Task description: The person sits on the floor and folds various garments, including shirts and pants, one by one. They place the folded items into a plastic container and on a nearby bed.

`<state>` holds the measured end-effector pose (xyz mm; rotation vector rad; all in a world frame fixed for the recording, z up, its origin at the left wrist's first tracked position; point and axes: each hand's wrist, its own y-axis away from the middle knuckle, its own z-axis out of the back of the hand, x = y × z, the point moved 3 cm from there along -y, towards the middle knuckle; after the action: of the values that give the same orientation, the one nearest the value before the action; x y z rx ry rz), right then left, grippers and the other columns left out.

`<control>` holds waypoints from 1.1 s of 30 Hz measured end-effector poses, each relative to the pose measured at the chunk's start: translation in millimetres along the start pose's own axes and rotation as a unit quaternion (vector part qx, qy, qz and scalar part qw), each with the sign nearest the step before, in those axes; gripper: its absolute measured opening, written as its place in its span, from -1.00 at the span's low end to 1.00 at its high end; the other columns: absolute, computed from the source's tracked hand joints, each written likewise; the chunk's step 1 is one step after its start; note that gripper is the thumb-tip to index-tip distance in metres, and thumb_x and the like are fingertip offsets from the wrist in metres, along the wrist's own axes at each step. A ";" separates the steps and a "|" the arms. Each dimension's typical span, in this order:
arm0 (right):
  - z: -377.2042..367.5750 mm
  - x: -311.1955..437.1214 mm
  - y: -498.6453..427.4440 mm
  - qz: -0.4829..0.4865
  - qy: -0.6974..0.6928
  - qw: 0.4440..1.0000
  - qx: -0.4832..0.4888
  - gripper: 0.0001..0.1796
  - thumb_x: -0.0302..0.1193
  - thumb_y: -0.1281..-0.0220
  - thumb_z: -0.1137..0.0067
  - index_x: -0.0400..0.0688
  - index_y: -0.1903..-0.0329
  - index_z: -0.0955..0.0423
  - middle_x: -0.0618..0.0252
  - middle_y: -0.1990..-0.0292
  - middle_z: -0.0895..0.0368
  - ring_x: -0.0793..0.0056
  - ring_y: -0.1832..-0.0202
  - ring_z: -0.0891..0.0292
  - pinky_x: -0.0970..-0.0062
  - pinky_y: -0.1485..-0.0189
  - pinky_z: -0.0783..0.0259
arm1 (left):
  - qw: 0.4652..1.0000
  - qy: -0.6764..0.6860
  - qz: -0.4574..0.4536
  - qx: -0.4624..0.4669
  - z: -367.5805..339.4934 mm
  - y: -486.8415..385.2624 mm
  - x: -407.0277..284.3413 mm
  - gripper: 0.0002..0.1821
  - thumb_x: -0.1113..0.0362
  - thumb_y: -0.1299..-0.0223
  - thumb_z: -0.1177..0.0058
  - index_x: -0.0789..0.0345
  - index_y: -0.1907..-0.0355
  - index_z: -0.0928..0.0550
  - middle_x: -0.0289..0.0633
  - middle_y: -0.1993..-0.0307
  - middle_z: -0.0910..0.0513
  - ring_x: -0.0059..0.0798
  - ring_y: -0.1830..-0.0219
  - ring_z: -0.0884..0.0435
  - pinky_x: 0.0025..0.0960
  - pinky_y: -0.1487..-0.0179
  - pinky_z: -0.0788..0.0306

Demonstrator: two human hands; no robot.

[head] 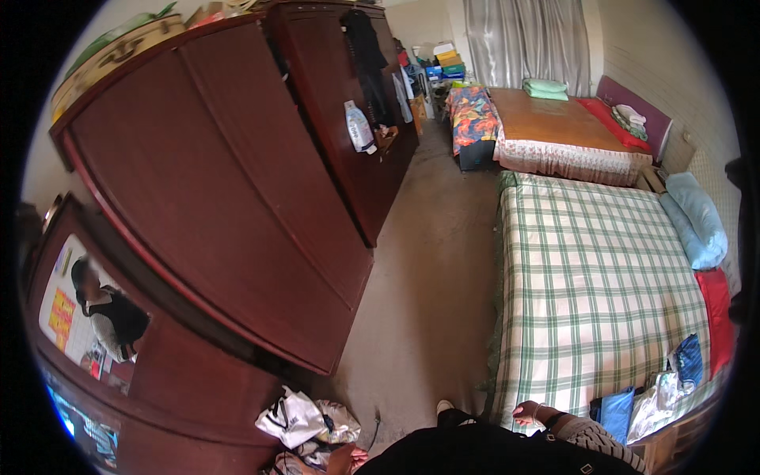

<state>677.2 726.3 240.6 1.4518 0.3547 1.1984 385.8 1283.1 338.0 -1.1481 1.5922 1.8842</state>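
Note:
My right hand (527,413) hangs low beside the near edge of a bed with a green-and-white checked bedcover (594,285). Its fingers look loosely curled, and nothing shows in them. At the bottom, my left hand (355,457) is only partly in view, close to a white bag (292,418) and a patterned bag (338,421) on the floor. Its finger position is not plain. To the right of my right hand, a blue folded item (617,414), a clear plastic package (656,401) and a dark blue packet (689,362) lie on the bed.
Dark red wardrobes (225,196) line the left, with a suitcase (122,56) on top. A mirror (89,314) reflects a person. The concrete floor (433,255) runs between wardrobes and beds. A second bed (552,122) stands farther back, near grey curtains (528,41).

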 end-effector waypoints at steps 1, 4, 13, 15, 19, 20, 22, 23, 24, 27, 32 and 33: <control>12.0 11.5 -7.4 -0.006 -0.014 1.000 0.004 -0.72 -0.24 -0.24 -0.21 -0.04 0.04 -0.57 0.33 0.34 -0.68 0.54 0.39 -0.63 0.47 0.33 -0.58 | 0.994 -0.090 -0.054 0.022 -1.9 -14.7 -19.8 -0.72 0.25 -0.40 0.08 0.46 0.13 -0.57 0.00 0.23 -0.67 -0.18 0.12 -0.66 -0.22 -0.01 -0.54; 55.4 50.1 -27.0 0.039 -0.065 0.997 -0.018 -0.72 -0.25 -0.24 -0.20 -0.09 0.05 -0.57 0.32 0.36 -0.68 0.55 0.40 -0.62 0.50 0.33 -0.57 | 0.995 -0.058 -0.044 0.065 -25.8 -83.6 -95.8 -0.70 0.22 -0.39 0.06 0.47 0.10 -0.57 0.00 0.21 -0.66 -0.20 0.10 -0.66 -0.21 -0.03 -0.53; 185.7 142.9 -30.3 0.075 -0.154 0.985 -0.031 -0.64 -0.23 -0.24 -0.24 -0.19 0.02 -0.55 0.27 0.29 -0.68 0.54 0.33 -0.63 0.51 0.32 -0.59 | 0.983 -0.081 0.150 0.073 -141.3 -246.2 -314.4 -0.72 0.19 -0.37 -0.01 0.39 0.08 -0.57 -0.12 0.19 -0.65 -0.32 0.13 -0.65 -0.32 0.00 -0.50; 230.7 165.8 -38.2 0.066 -0.129 0.988 -0.055 -0.63 -0.20 -0.23 -0.24 -0.15 0.00 -0.55 0.30 0.28 -0.69 0.57 0.33 -0.63 0.53 0.33 -0.58 | 0.980 -0.091 0.151 0.095 -156.3 -293.9 -344.9 -0.71 0.19 -0.37 -0.01 0.38 0.07 -0.57 -0.14 0.19 -0.65 -0.33 0.13 -0.65 -0.33 0.02 -0.50; 318.9 208.2 -79.2 0.062 -0.125 0.985 -0.103 -0.61 -0.17 -0.20 -0.26 -0.12 0.00 -0.58 0.34 0.26 -0.69 0.60 0.33 -0.63 0.54 0.37 -0.57 | 0.980 -0.074 0.137 0.123 -180.3 -398.7 -403.7 -0.77 0.24 -0.32 -0.04 0.35 0.12 -0.61 -0.19 0.25 -0.68 -0.41 0.22 -0.68 -0.40 0.12 -0.53; 340.8 218.5 -91.0 0.081 -0.099 0.981 -0.148 -0.55 -0.07 -0.19 -0.23 -0.13 0.03 -0.60 0.22 0.20 -0.70 0.39 0.21 -0.66 0.40 0.20 -0.59 | 0.980 -0.081 0.127 0.128 -182.9 -424.5 -420.8 -0.77 0.25 -0.34 -0.02 0.37 0.11 -0.59 -0.17 0.24 -0.67 -0.38 0.20 -0.67 -0.37 0.09 -0.53; 377.2 249.1 -111.1 0.152 0.153 0.926 -0.311 -0.49 0.02 -0.19 -0.17 -0.14 0.03 -0.61 0.11 0.18 -0.69 0.22 0.09 -0.62 0.33 0.03 -0.54 | 0.981 -0.081 0.108 0.141 -193.3 -479.8 -461.4 -0.76 0.28 -0.37 0.02 0.41 0.08 -0.57 -0.13 0.23 -0.65 -0.33 0.16 -0.66 -0.32 0.04 -0.53; 391.6 264.8 -121.5 0.148 0.286 0.875 -0.362 -0.46 0.06 -0.19 -0.15 -0.14 0.04 -0.62 0.06 0.16 -0.69 0.13 0.04 -0.61 0.30 -0.05 -0.51 | 0.985 -0.069 0.090 0.132 -198.0 -508.1 -484.1 -0.78 0.31 -0.34 0.03 0.40 0.09 -0.58 -0.14 0.24 -0.66 -0.34 0.18 -0.67 -0.33 0.07 -0.54; 401.7 277.2 -134.3 0.154 0.218 0.918 -0.295 -0.38 0.16 -0.16 -0.08 -0.15 0.07 -0.64 -0.05 0.10 -0.65 -0.04 -0.09 -0.51 0.28 -0.21 -0.39 | 0.988 -0.054 0.080 0.120 -198.8 -531.7 -504.9 -0.79 0.35 -0.30 0.03 0.39 0.10 -0.58 -0.14 0.25 -0.67 -0.35 0.20 -0.68 -0.35 0.10 -0.55; 414.3 303.9 -166.8 -0.048 -0.212 0.975 -0.041 -0.39 -0.12 -0.26 -0.17 0.00 -0.33 -0.31 0.15 0.07 -0.67 0.19 -0.05 -0.58 0.20 -0.10 -0.45 | 0.993 -0.019 0.050 0.110 -206.9 -599.2 -565.8 -0.81 0.32 -0.31 0.03 0.37 0.15 -0.58 -0.16 0.30 -0.68 -0.36 0.26 -0.69 -0.36 0.16 -0.56; 483.5 360.9 -204.3 -0.007 -0.203 0.976 -0.078 -0.34 -0.18 -0.26 -0.21 -0.10 -0.34 -0.24 0.23 0.17 -0.68 0.45 0.19 -0.66 0.36 0.22 -0.53 | 0.987 -0.078 0.028 0.135 -244.2 -701.0 -657.9 -0.61 0.06 -0.39 0.07 0.36 0.34 -0.61 -0.14 0.34 -0.69 -0.39 0.27 -0.69 -0.36 0.13 -0.54; 501.6 370.0 -212.4 -0.025 -0.203 0.974 -0.098 -0.35 -0.17 -0.25 -0.22 -0.14 -0.32 -0.28 0.24 0.18 -0.68 0.48 0.23 -0.67 0.41 0.27 -0.54 | 0.984 -0.102 0.032 0.146 -253.8 -721.3 -676.4 -0.55 0.01 -0.40 0.09 0.37 0.38 -0.62 -0.13 0.34 -0.70 -0.39 0.27 -0.69 -0.36 0.12 -0.54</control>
<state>1327.3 795.7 319.5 1.4627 -0.0092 0.8415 1398.7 1356.7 441.8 -0.7645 1.7327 1.6736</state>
